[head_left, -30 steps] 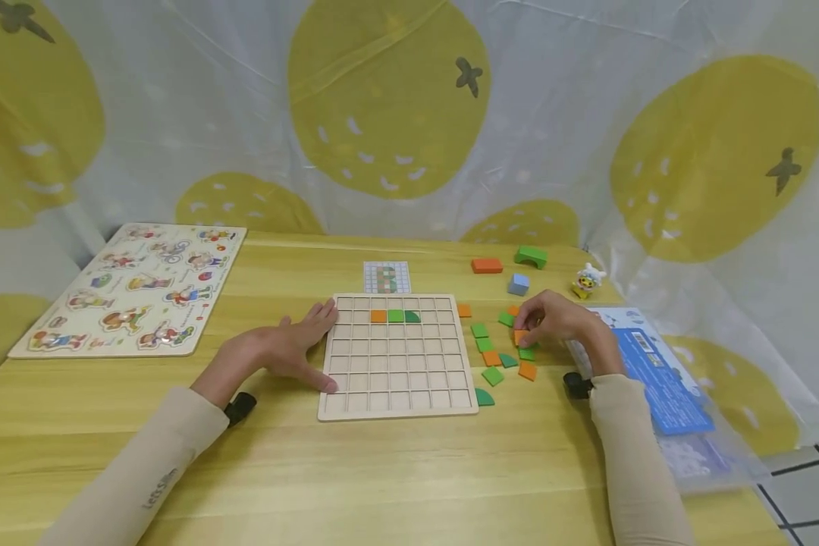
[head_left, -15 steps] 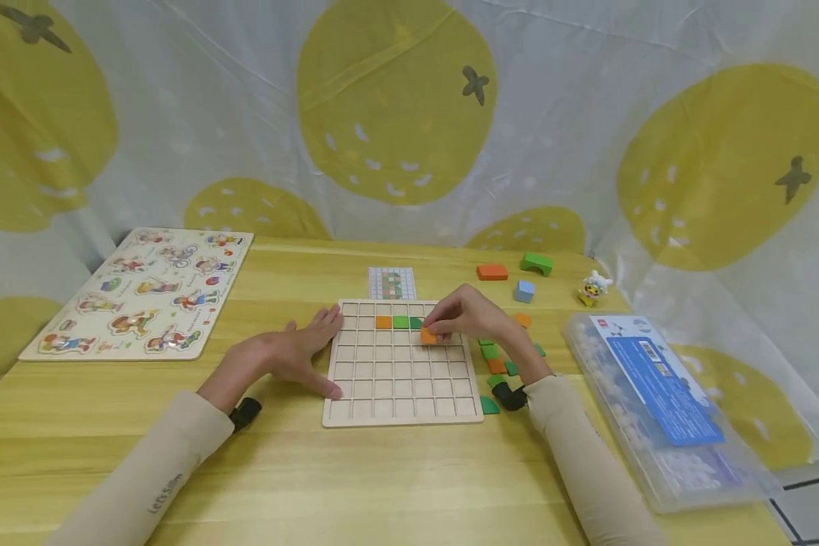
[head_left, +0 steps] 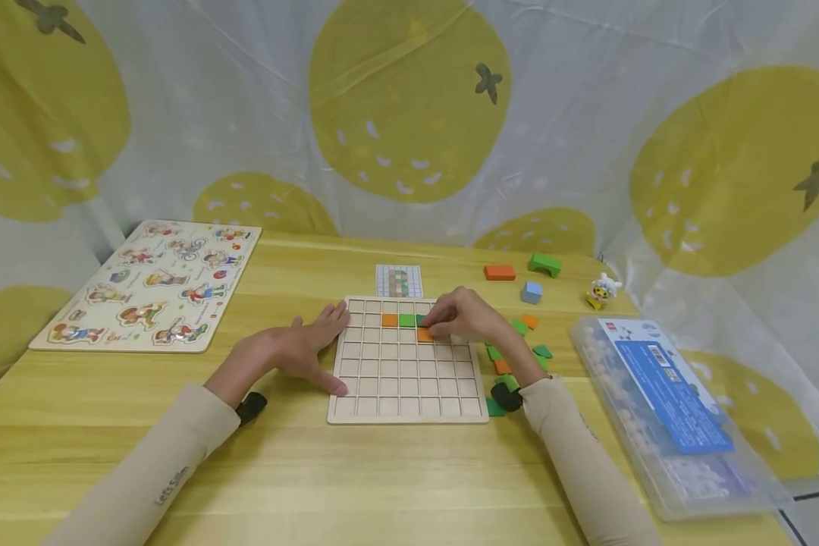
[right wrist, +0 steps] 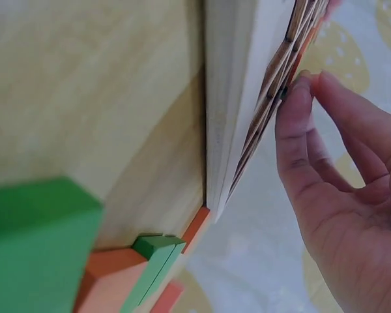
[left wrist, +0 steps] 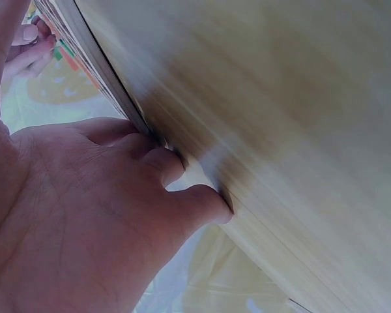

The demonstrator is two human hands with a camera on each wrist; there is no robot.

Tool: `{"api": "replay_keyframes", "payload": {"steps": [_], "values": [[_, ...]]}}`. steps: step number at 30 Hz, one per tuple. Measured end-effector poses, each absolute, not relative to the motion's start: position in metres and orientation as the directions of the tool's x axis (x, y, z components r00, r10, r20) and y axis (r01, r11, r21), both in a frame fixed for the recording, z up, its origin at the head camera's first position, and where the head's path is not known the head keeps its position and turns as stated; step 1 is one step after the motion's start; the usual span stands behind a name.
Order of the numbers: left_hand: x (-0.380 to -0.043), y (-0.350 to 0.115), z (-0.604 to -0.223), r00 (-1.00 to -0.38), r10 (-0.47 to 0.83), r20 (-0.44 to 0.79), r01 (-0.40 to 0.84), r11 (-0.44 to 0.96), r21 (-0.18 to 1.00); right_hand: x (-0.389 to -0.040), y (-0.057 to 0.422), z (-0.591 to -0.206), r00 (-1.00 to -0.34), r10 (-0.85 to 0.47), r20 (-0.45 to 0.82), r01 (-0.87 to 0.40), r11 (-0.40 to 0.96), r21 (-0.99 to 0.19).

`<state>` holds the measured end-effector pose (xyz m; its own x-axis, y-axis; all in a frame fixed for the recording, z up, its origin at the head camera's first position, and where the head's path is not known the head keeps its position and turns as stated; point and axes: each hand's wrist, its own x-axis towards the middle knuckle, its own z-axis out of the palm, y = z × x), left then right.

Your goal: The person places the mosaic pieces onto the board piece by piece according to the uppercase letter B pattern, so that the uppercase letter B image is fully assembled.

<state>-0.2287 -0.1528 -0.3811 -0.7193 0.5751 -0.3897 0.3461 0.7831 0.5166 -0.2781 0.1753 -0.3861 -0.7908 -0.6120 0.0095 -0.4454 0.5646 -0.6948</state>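
Note:
A wooden grid board [head_left: 389,388] lies on the table in the head view. In its upper part sit an orange square tile [head_left: 389,320], a light green square tile [head_left: 406,320] and a dark green piece [head_left: 420,320] partly covered by fingers. My right hand [head_left: 467,317] pinches another orange square tile [head_left: 425,335] at a cell just below the dark green piece. My left hand [head_left: 299,353] rests at the board's left edge, thumb and fingers spread. In the left wrist view, the fingers [left wrist: 159,163] touch the board's side.
Loose orange and green tiles [head_left: 503,367] lie right of the board, partly behind the right wrist. A pattern card [head_left: 399,281] is beyond it. Blocks [head_left: 500,272] and a small figurine [head_left: 602,291] stand back right. A plastic case [head_left: 648,455] lies right, a picture puzzle [head_left: 146,288] left.
My right hand has carried the orange tile from the loose tiles leftward onto the board, then lowered it at a cell. The left hand stays at the board's edge. The head view shifts slightly.

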Motion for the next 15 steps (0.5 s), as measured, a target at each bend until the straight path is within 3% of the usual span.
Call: {"api": "replay_keyframes", "payload": {"steps": [15], "values": [[-0.229, -0.153, -0.383, -0.717, 0.581, -0.385, 0.344, 0.775, 0.53, -0.28, 0.206, -0.374, -0.78, -0.625, -0.012, -0.412, 0.529, -0.742]]}}
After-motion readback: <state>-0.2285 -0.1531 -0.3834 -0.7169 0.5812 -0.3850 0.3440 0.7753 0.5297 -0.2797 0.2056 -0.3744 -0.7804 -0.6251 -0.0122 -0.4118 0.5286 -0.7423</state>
